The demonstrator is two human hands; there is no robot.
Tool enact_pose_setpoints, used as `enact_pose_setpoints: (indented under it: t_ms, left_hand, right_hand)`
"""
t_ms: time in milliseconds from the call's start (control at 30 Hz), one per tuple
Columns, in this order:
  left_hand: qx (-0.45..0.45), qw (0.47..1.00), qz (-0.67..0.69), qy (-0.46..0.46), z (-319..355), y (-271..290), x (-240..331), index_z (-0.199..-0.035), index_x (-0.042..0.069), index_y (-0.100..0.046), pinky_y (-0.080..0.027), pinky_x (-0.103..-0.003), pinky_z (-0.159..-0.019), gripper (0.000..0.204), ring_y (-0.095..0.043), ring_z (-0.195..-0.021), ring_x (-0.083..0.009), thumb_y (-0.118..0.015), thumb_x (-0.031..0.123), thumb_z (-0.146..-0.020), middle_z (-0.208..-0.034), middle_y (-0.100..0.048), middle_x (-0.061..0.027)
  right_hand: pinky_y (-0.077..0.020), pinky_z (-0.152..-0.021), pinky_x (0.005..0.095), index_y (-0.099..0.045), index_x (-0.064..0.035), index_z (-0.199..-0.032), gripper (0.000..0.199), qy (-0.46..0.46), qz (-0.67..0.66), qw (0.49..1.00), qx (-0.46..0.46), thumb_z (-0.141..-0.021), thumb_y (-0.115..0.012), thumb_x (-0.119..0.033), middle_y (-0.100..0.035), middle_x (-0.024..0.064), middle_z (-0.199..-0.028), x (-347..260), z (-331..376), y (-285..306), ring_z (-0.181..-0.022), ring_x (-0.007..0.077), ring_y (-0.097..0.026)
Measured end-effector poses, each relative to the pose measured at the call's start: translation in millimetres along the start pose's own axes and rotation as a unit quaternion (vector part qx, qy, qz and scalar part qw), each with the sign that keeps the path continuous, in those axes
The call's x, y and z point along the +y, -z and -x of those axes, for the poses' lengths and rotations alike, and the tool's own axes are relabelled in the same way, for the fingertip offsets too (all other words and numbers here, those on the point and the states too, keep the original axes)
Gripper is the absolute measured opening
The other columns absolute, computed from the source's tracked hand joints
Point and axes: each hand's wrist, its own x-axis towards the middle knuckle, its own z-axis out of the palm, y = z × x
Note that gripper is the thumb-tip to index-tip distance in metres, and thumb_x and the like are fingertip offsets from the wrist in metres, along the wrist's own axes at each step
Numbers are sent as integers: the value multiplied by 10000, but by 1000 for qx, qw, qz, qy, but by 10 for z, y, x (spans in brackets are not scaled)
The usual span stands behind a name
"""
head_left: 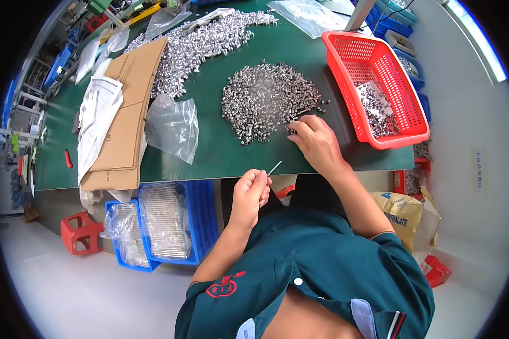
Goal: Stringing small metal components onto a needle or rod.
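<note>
A thin metal pin (275,168) is held pinched in the fingers (262,179) of the left hand (250,195), just off the near edge of the green tabletop (220,152); the pin's free end is angled up and to the right, toward the right hand (316,144). The right hand is laid on the tabletop, its fingers curled down onto the near right edge of a pile of small silvery metal sleeves (268,99); whether a sleeve is gripped cannot be told, as the fingertips are hidden among the parts. Pin and pile are kept apart, the pin lying nearer than the pile.

A larger heap of similar silvery parts (201,42) is spread at the far left of the tabletop. A red plastic basket (401,85) is set to the right of the pile; a shallow layer of silvery parts and a small clear bag are seen inside it. A crumpled clear plastic bag (172,127) is noted left of the pile, beside flattened cardboard (127,113) and white papers (99,113). Below the tabletop, a blue crate (201,217) is seen, holding bagged bundles of thin metal rods
</note>
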Motion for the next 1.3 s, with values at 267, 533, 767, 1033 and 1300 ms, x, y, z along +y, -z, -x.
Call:
enact_pose_setpoints:
  t_ms: [267,533,767,1033,1300]
  left_hand:
    - [17,1000,-4,6,-7,1,-14,-805,45,-493,-263,-181,-439,230,-332,-493,-27,-489,212,-962,-586,-398,37]
    - [26,1000,-7,6,4,37,-15,-805,42,-500,-269,-183,-442,228,-336,-496,-28,-496,210,-958,-586,-401,37]
    - [23,1000,-8,0,9,30,-22,-804,42,-504,-268,-178,-440,228,-338,-494,-24,-499,211,-958,-581,-399,40]
    - [28,1000,-6,4,45,35,-30,-805,43,-504,-268,-179,-441,223,-338,-495,-25,-499,206,-957,-583,-401,39]
    - [22,1000,0,9,33,18,-36,-806,44,-503,-272,-184,-446,218,-343,-500,-30,-494,200,-958,-587,-404,35]
  right_hand:
    - [-497,-707,370,-611,-55,-931,295,13,-32,999,-2,-660,-726,-47,-568,99,-890,-53,57,9,-826,284,-586]
    - [-487,-671,370,-595,-33,-946,298,-39,-80,996,12,-672,-714,-19,-570,116,-904,-57,196,164,-798,299,-585]
    - [-489,-648,361,-605,-48,-930,272,-80,-61,995,12,-683,-718,-41,-577,100,-902,-64,230,179,-788,281,-589]
    - [-490,-647,347,-629,-64,-914,237,-59,-2,998,26,-693,-717,-70,-587,100,-883,-143,83,62,-764,274,-595]
    - [-488,-628,360,-598,-61,-826,202,2,-27,999,33,-660,-708,-24,-558,70,-800,-135,128,-14,-744,266,-587]
